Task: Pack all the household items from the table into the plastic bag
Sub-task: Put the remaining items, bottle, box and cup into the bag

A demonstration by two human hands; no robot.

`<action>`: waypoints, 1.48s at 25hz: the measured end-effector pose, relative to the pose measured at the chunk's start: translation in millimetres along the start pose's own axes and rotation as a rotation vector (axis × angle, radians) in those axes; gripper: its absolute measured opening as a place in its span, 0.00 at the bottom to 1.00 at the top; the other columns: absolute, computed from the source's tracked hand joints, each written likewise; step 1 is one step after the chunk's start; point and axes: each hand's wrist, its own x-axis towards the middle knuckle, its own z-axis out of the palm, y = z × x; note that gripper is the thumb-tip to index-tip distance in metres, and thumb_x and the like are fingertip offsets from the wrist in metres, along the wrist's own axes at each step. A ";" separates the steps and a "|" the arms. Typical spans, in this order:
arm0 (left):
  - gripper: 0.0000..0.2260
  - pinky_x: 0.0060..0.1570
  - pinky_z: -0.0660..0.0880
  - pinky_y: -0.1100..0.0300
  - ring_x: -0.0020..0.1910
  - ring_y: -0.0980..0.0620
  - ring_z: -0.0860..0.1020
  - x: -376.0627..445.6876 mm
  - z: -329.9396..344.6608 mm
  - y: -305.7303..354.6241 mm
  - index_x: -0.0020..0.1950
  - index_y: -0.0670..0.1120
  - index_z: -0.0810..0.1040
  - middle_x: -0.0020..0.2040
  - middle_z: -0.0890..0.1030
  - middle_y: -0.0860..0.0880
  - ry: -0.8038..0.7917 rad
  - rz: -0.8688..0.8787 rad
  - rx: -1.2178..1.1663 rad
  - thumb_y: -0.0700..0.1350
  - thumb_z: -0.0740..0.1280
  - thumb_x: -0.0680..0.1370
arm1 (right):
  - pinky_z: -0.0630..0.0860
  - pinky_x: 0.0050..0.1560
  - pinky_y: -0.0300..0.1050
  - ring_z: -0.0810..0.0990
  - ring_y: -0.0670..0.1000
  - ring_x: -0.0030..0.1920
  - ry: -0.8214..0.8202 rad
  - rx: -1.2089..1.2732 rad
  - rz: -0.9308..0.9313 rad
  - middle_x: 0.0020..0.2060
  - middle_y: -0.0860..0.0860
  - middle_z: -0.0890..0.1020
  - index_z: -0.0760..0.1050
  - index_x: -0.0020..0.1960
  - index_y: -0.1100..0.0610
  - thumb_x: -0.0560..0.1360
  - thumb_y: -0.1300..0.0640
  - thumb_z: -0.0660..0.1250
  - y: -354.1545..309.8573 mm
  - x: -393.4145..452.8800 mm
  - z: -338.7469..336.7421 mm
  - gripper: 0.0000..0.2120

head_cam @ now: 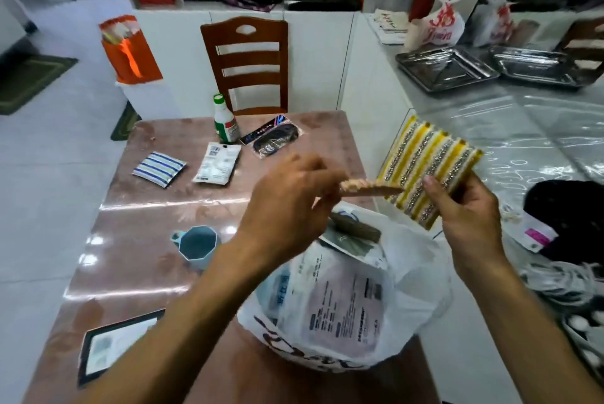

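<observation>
You've got bright, even indoor light; white glare streaks cross the glossy table [137,227] toward 9 o'clock, your left hand [287,204] is motion-blurred, and wide-angle distortion bends the edges, soft at 12 o'clock

White plastic bag [343,305] lower center, open, part-filled w/ packets. Yellow sponge pack [428,171] held tilted, center right. Bottle [225,121], pouches, blue cup [196,245] on table.

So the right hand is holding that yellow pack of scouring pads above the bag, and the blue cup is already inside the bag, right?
Not quite. The right hand does hold the yellow pack of scouring pads above the plastic bag, but the blue cup is not in the bag: the head view shows it standing on the table, left of the bag.
</observation>
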 end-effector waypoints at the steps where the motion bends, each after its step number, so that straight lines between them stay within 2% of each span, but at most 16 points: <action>1: 0.06 0.34 0.69 0.58 0.42 0.48 0.74 -2.0 27.6 5.0 0.49 0.49 0.84 0.42 0.80 0.50 -0.092 0.029 0.130 0.43 0.68 0.76 | 0.79 0.41 0.32 0.84 0.40 0.49 0.006 -0.005 -0.021 0.49 0.42 0.84 0.78 0.54 0.48 0.76 0.58 0.70 -1.5 -3.0 -9.5 0.09; 4: 0.13 0.41 0.68 0.53 0.50 0.42 0.75 -12.8 90.6 -1.2 0.54 0.49 0.83 0.48 0.82 0.47 -0.358 -0.023 0.387 0.40 0.64 0.74 | 0.80 0.43 0.33 0.84 0.41 0.49 -0.055 -0.092 -0.089 0.49 0.42 0.84 0.78 0.56 0.48 0.74 0.57 0.72 -5.5 -11.7 -30.3 0.12; 7: 0.18 0.49 0.71 0.51 0.56 0.42 0.75 -19.9 105.9 -6.9 0.63 0.50 0.77 0.58 0.81 0.46 -0.541 -0.173 0.389 0.40 0.65 0.74 | 0.80 0.46 0.33 0.83 0.39 0.49 -0.171 -0.239 -0.175 0.49 0.41 0.83 0.77 0.58 0.48 0.75 0.56 0.71 -0.9 -18.1 -34.1 0.12; 10: 0.15 0.45 0.76 0.51 0.50 0.41 0.78 -25.2 85.8 -4.4 0.58 0.46 0.81 0.53 0.83 0.45 -0.338 -0.146 0.280 0.39 0.68 0.72 | 0.81 0.47 0.42 0.83 0.45 0.50 -0.356 -0.504 -0.278 0.52 0.46 0.83 0.75 0.63 0.51 0.78 0.54 0.67 13.9 -16.6 -16.6 0.14; 12: 0.11 0.41 0.76 0.49 0.45 0.42 0.77 -34.3 68.9 -9.3 0.51 0.44 0.83 0.48 0.83 0.46 -0.101 -0.099 0.339 0.37 0.70 0.69 | 0.76 0.42 0.47 0.81 0.56 0.47 -0.477 -0.882 -0.387 0.51 0.53 0.83 0.74 0.63 0.52 0.78 0.56 0.63 31.1 -13.1 5.1 0.14; 14: 0.12 0.43 0.75 0.48 0.47 0.42 0.76 -46.4 49.9 -9.6 0.52 0.45 0.82 0.50 0.81 0.45 0.072 -0.127 0.434 0.38 0.70 0.69 | 0.73 0.43 0.50 0.80 0.60 0.48 -0.557 -1.111 -0.467 0.52 0.55 0.83 0.74 0.63 0.51 0.76 0.57 0.62 40.9 -17.5 28.8 0.16; 17: 0.20 0.47 0.73 0.50 0.51 0.44 0.75 -57.5 28.4 -9.5 0.62 0.48 0.77 0.54 0.79 0.45 0.124 -0.397 0.415 0.42 0.72 0.70 | 0.76 0.49 0.51 0.81 0.57 0.51 -0.576 -0.984 -0.649 0.55 0.51 0.84 0.76 0.64 0.51 0.73 0.55 0.65 36.8 -38.2 47.6 0.19; 20: 0.14 0.40 0.73 0.57 0.42 0.51 0.78 -66.9 19.1 -21.6 0.59 0.52 0.77 0.44 0.80 0.52 0.111 -0.745 -0.015 0.45 0.71 0.74 | 0.77 0.46 0.51 0.79 0.55 0.47 -0.594 -0.936 -0.926 0.54 0.50 0.83 0.77 0.61 0.53 0.72 0.55 0.68 50.1 -81.1 48.0 0.17; 22: 0.06 0.36 0.75 0.58 0.36 0.54 0.80 -76.3 15.8 -29.8 0.52 0.51 0.80 0.40 0.82 0.53 0.144 -0.800 -0.270 0.42 0.70 0.76 | 0.77 0.45 0.52 0.77 0.56 0.48 -0.660 -1.160 -0.835 0.55 0.52 0.80 0.76 0.61 0.52 0.71 0.53 0.71 73.8 -97.9 43.9 0.19; 23: 0.05 0.34 0.75 0.60 0.33 0.56 0.80 -79.9 14.5 -31.9 0.50 0.49 0.81 0.38 0.82 0.53 0.148 -0.795 -0.353 0.40 0.69 0.77 | 0.76 0.51 0.54 0.76 0.58 0.55 -0.736 -1.270 -0.671 0.60 0.52 0.76 0.73 0.64 0.50 0.70 0.49 0.72 85.7 -97.8 41.1 0.23; 25: 0.05 0.31 0.74 0.64 0.30 0.59 0.78 -83.2 12.6 -31.3 0.48 0.46 0.82 0.35 0.81 0.53 0.144 -0.761 -0.450 0.38 0.68 0.77 | 0.63 0.69 0.60 0.62 0.58 0.72 -0.917 -1.316 -0.339 0.74 0.51 0.60 0.62 0.72 0.44 0.70 0.37 0.67 98.6 -87.7 32.0 0.33; 27: 0.05 0.31 0.74 0.66 0.30 0.59 0.78 -80.9 10.5 -29.2 0.48 0.45 0.82 0.34 0.81 0.53 0.158 -0.749 -0.500 0.37 0.68 0.77 | 0.56 0.73 0.59 0.55 0.55 0.76 -0.947 -1.283 -0.264 0.78 0.48 0.51 0.58 0.72 0.43 0.73 0.37 0.64 97.2 -76.6 29.6 0.32; 30: 0.02 0.31 0.75 0.66 0.31 0.59 0.78 -77.0 8.3 -25.9 0.48 0.44 0.81 0.37 0.82 0.49 0.149 -0.738 -0.559 0.39 0.70 0.77 | 0.69 0.62 0.55 0.70 0.56 0.64 -0.853 -1.358 -0.328 0.68 0.50 0.67 0.65 0.63 0.47 0.74 0.37 0.62 81.5 -70.5 26.9 0.23; 32: 0.05 0.32 0.75 0.64 0.32 0.57 0.78 -78.5 7.3 -26.6 0.48 0.43 0.82 0.37 0.82 0.48 0.157 -0.730 -0.608 0.44 0.70 0.77 | 0.72 0.53 0.50 0.74 0.54 0.57 -0.843 -1.407 -0.362 0.60 0.48 0.73 0.69 0.59 0.48 0.74 0.38 0.62 65.1 -70.7 29.9 0.19; 34: 0.12 0.33 0.76 0.59 0.34 0.52 0.79 -81.5 5.9 -36.2 0.47 0.44 0.82 0.37 0.82 0.46 0.240 -0.794 -0.626 0.52 0.67 0.78 | 0.73 0.47 0.44 0.76 0.49 0.52 -0.739 -1.230 -0.449 0.54 0.45 0.77 0.73 0.56 0.48 0.76 0.40 0.64 43.9 -70.9 41.9 0.15; 37: 0.12 0.37 0.76 0.59 0.37 0.52 0.79 -80.7 0.3 -69.2 0.46 0.46 0.82 0.39 0.82 0.47 0.351 -0.993 -0.538 0.52 0.64 0.80 | 0.74 0.43 0.38 0.77 0.45 0.44 -0.649 -0.963 -0.515 0.48 0.43 0.80 0.76 0.51 0.47 0.76 0.45 0.66 4.8 -59.5 84.1 0.07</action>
